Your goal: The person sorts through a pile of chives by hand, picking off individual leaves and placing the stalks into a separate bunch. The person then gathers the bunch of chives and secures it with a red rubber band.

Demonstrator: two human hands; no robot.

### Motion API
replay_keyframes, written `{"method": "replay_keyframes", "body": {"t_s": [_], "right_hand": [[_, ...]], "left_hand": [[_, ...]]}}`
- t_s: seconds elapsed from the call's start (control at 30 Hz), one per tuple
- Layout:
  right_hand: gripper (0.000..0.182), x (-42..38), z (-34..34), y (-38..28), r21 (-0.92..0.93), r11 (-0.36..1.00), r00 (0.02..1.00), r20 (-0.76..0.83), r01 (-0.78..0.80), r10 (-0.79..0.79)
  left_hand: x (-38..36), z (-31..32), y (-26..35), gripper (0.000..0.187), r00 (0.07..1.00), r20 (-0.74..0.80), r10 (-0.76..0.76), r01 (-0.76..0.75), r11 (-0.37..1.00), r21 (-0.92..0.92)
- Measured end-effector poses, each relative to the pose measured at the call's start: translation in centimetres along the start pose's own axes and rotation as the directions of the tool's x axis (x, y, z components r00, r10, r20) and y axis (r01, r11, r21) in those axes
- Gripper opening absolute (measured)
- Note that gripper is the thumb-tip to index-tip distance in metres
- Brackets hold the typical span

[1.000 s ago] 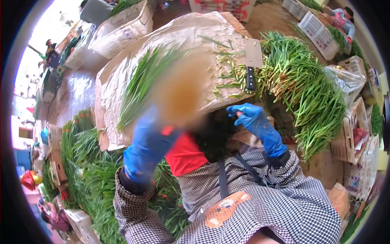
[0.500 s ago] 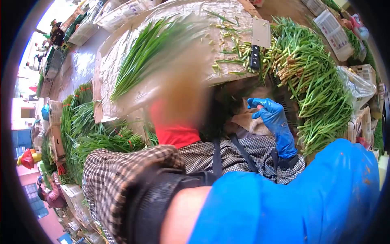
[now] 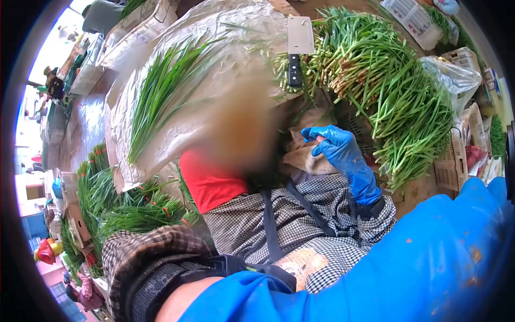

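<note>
My right hand (image 3: pixel 339 150), in a blue glove with a bare pinkish tip showing, hovers over brown cloth (image 3: pixel 310 161) in my lap. Its fingers are loosely bent and apart, with nothing visible in them. My left hand (image 3: pixel 370 268), also blue-gloved, crosses the bottom very near the camera; its fingers cannot be made out. Beyond the right hand, a cleaver (image 3: pixel 294 70) with a black handle lies at the table's edge. A big heap of chive-like greens (image 3: pixel 407 102) is piled to the right. Looser long green leaves (image 3: pixel 163 91) lie on the left of the table.
Crumpled pale sheeting (image 3: pixel 120 118) covers the table. Bundles of greens (image 3: pixel 123 209) lie at the left. A clear plastic bag (image 3: pixel 456 78) and crates (image 3: pixel 453 163) stand at the right. A blurred brown patch and red cloth (image 3: pixel 212 182) hide part of the middle. Other people are far left.
The view has shifted, so the table, cleaver and heap now appear further left. The left hand sits lower in view, uncovering more of the checked apron. The right hand keeps nearly the same pose.
</note>
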State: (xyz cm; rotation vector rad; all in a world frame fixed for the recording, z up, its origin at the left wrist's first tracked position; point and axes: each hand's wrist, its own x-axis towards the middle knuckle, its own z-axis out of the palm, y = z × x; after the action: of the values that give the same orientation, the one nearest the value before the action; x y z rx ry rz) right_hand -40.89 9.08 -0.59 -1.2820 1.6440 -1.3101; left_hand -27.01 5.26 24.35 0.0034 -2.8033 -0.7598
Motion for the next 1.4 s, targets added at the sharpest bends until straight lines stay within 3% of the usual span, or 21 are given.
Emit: {"method": "replay_keyframes", "body": {"t_s": [0.17, 0.23, 0.27, 0.3, 0.33, 0.37, 0.43, 0.5, 0.53, 0.57, 0.63, 0.7, 0.77, 0.87, 0.9, 0.97, 1.03, 1.1, 1.2, 1.37, 1.4], "right_hand": [[0.020, -0.9, -1.2, 1.5, 0.047, 0.999, 0.999, -0.035, -0.007, 0.009], [0.021, -1.6, -1.9, -0.6, -0.283, 0.956, 0.994, -0.058, 0.075, -0.095], [0.022, -1.4, -2.1, 0.5, -0.053, 0.997, 0.997, -0.070, -0.048, 0.044], [0.023, -1.1, -2.3, 1.8, 0.179, 0.969, 0.982, -0.047, -0.171, 0.182], [0.023, -1.1, -2.5, 2.3, 0.190, 0.964, 0.980, -0.035, -0.185, 0.195], [0.023, -0.9, -2.6, 2.8, 0.199, 0.964, 0.981, -0.036, -0.178, 0.189], [0.023, -0.4, -2.5, 3.7, 0.117, 0.964, 0.970, -0.028, -0.238, 0.243], [0.020, 0.5, -2.2, 4.2, 0.079, 0.975, 0.977, -0.028, -0.206, 0.209], [0.019, 1.1, -2.0, 3.3, 0.019, 0.978, 0.977, -0.025, -0.210, 0.210], [0.019, 1.7, -1.9, 3.0, -0.046, 0.977, 0.978, -0.023, -0.210, 0.209], [0.019, 2.6, -1.1, 4.2, -0.101, 0.983, 0.988, -0.026, -0.153, 0.151], [0.019, 3.7, -0.6, 4.0, -0.110, 0.966, 0.973, -0.016, -0.232, 0.232], [0.018, 4.4, -0.2, 4.8, -0.150, 0.974, 0.985, -0.012, -0.170, 0.170], [0.015, 5.5, 0.3, 4.6, -0.032, 0.939, 0.940, -0.021, -0.341, 0.341], [0.015, 5.8, 0.3, 4.5, -0.041, 0.939, 0.940, -0.015, -0.341, 0.341], [0.015, 6.2, 0.3, 4.6, 0.028, 0.860, 0.861, 0.031, -0.509, 0.508], [0.015, 6.6, 0.6, 4.9, 0.030, 0.851, 0.852, 0.038, -0.524, 0.523], [0.014, 6.8, 1.0, 5.2, 0.068, 0.842, 0.844, 0.026, -0.536, 0.536], [0.014, 7.1, 0.9, 5.0, -0.072, 0.854, 0.855, 0.026, -0.515, 0.518], [0.015, 7.1, 1.1, 4.9, 0.006, 0.847, 0.847, 0.040, -0.531, 0.530], [0.015, 7.0, 1.1, 5.0, -0.006, 0.851, 0.850, 0.038, -0.526, 0.526]], "left_hand": [[-1.0, -1.5, -3.0, 0.033, 0.996, 0.021, 0.082, -0.081, 0.995, -0.061], [-2.1, -3.3, -7.1, 0.035, 0.996, -0.086, 0.004, -0.014, 0.994, -0.110], [-3.2, -4.3, -9.9, 0.037, 0.978, -0.171, -0.121, 0.093, 0.982, -0.165], [-4.0, -5.3, -12.7, 0.038, 0.926, -0.262, -0.273, 0.212, 0.947, -0.241], [-5.8, -5.5, -16.7, 0.036, 0.800, -0.345, -0.492, 0.343, 0.845, -0.410], [-7.1, -6.0, -18.9, 0.034, 0.595, -0.353, -0.722, 0.474, 0.670, -0.571], [-12.7, -7.1, -29.5, 0.030, 0.485, -0.518, -0.704, 0.631, 0.693, -0.350], [-17.5, -6.7, -36.8, 0.031, 0.358, -0.473, -0.805, 0.636, 0.582, -0.507], [-19.2, -5.9, -40.1, 0.032, 0.411, -0.571, -0.711, 0.611, 0.680, -0.406], [-19.0, -5.5, -40.8, 0.034, 0.367, -0.547, -0.752, 0.647, 0.629, -0.431], [-18.8, -5.1, -43.8, 0.036, 0.409, -0.586, -0.700, 0.744, 0.628, -0.231], [-18.3, -4.8, -46.5, 0.037, 0.410, -0.624, -0.666, 0.751, 0.634, -0.184], [-17.4, -4.5, -48.8, 0.039, 0.416, -0.661, -0.625, 0.753, 0.644, -0.136], [-16.7, -4.5, -52.6, 0.044, 0.433, -0.681, -0.591, 0.772, 0.633, -0.059], [-16.2, -4.6, -52.9, 0.044, 0.424, -0.683, -0.595, 0.774, 0.629, -0.068], [-15.3, -4.8, -53.4, 0.044, 0.337, -0.567, -0.752, 0.845, 0.507, -0.170], [-15.5, -4.4, -54.9, 0.039, 0.363, -0.583, -0.727, 0.850, 0.515, -0.113], [-15.8, -4.2, -55.7, 0.033, 0.374, -0.620, -0.690, 0.774, 0.600, -0.200], [-16.3, -4.2, -55.4, 0.025, 0.335, -0.624, -0.706, 0.770, 0.587, -0.250], [-17.1, -4.7, -55.1, 0.020, 0.339, -0.661, -0.670, 0.728, 0.632, -0.267], [-17.1, -4.8, -54.7, 0.019, 0.282, -0.644, -0.711, 0.711, 0.606, -0.356]]}}
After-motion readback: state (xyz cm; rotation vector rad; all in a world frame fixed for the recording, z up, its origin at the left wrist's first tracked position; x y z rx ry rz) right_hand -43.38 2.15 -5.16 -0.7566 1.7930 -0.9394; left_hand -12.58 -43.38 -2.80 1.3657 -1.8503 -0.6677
